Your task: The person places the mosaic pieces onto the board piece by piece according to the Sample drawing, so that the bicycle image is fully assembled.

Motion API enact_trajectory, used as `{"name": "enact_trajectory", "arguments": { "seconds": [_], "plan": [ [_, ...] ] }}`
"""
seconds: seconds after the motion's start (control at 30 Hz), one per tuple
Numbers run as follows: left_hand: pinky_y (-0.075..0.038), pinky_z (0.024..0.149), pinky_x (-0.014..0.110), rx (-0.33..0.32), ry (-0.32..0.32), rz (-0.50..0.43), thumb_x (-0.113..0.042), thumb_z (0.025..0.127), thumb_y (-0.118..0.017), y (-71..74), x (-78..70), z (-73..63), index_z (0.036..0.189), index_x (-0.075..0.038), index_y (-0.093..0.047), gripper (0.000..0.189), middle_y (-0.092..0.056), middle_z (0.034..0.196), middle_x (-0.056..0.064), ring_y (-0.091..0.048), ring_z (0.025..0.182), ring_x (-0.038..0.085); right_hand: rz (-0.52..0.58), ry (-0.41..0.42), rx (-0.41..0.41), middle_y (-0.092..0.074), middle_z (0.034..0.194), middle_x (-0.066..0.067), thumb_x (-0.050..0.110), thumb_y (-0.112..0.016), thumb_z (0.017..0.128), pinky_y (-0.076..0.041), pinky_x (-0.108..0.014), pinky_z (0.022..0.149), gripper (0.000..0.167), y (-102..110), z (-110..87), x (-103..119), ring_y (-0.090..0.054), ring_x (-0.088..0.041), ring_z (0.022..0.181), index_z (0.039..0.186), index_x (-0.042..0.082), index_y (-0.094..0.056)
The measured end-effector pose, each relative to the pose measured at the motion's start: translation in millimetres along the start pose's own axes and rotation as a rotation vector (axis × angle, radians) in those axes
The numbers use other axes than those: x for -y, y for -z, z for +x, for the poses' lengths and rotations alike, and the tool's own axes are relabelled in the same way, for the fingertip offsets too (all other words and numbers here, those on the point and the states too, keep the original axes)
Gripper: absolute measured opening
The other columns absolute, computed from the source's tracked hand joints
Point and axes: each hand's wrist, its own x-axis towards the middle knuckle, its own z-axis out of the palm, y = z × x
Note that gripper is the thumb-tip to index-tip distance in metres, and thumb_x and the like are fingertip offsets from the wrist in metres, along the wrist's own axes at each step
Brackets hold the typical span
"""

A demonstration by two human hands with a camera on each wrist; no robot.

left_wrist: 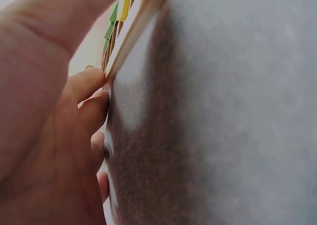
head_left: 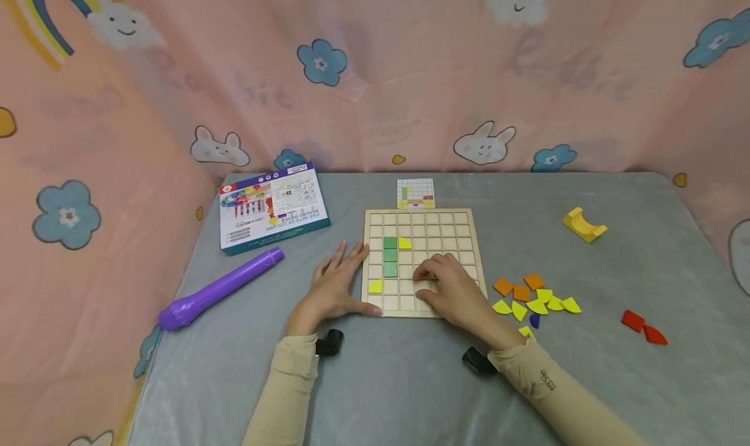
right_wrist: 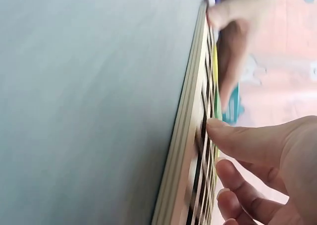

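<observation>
A wooden grid board [head_left: 417, 219] lies on the grey cloth. Green square tiles [head_left: 390, 255] stand in a column in its left part, with a yellow quarter-circle tile [head_left: 405, 243] beside the top one. Another yellow tile [head_left: 375, 286] sits near the lower left corner. My left hand [head_left: 334, 290] rests against the board's left edge, thumb at the front corner, fingers spread. Over the board's right middle, my right hand [head_left: 451, 290] bends its fingers down. In the right wrist view the thumb [right_wrist: 233, 136] touches the grid, fingertips apart from it; whether a piece is between them cannot be made out.
Loose yellow tiles [head_left: 536, 306], orange squares [head_left: 521, 293] and a blue piece lie right of the board. Red pieces [head_left: 633, 320] and a yellow arch [head_left: 583, 225] are farther right. Behind is a pattern card [head_left: 415, 193]; left are a box [head_left: 274, 206] and purple stick [head_left: 219, 290].
</observation>
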Motion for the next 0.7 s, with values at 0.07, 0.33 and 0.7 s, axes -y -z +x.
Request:
{"name": "enact_trajectory", "arguments": {
  "seconds": [0.07, 0.33, 0.7],
  "plan": [
    [0.002, 0.134, 0.052, 0.006, 0.003, -0.002, -0.048, 0.074, -0.096, -0.2, 1.1, -0.4, 0.172, -0.024, -0.017, 0.129, -0.005, 0.180, -0.009, 0.009, 0.167, 0.020, -0.001, -0.011, -0.003, -0.068, 0.101, -0.003, 0.004, -0.085, 0.087, -0.049, -0.038, 0.083, 0.019, 9, -8.5, -10, -0.052, -0.020, 0.096, 0.100, 0.011, -0.074],
    [0.002, 0.134, 0.053, 0.012, -0.006, -0.009, -0.048, 0.074, -0.097, -0.2, 1.2, 0.0, 0.172, -0.024, -0.016, 0.129, -0.004, 0.180, -0.010, 0.010, 0.167, 0.020, -0.064, -0.045, -0.023, -0.068, 0.108, -0.003, 0.006, -0.087, 0.086, -0.050, -0.035, 0.077, 0.022, 42, -44.7, -36, -0.054, -0.021, 0.100, 0.101, 0.015, -0.075],
    [0.000, 0.134, 0.055, -0.011, -0.010, -0.007, -0.044, 0.074, -0.098, -1.5, 0.2, 1.3, 0.172, -0.022, -0.021, 0.126, -0.008, 0.181, -0.004, 0.006, 0.168, 0.024, -0.153, -0.008, -0.121, -0.072, 0.107, -0.003, 0.001, -0.093, 0.076, -0.045, -0.041, 0.084, 0.032, 65, -77.1, -58, -0.055, -0.025, 0.103, 0.101, 0.014, -0.078]
  ]
}}
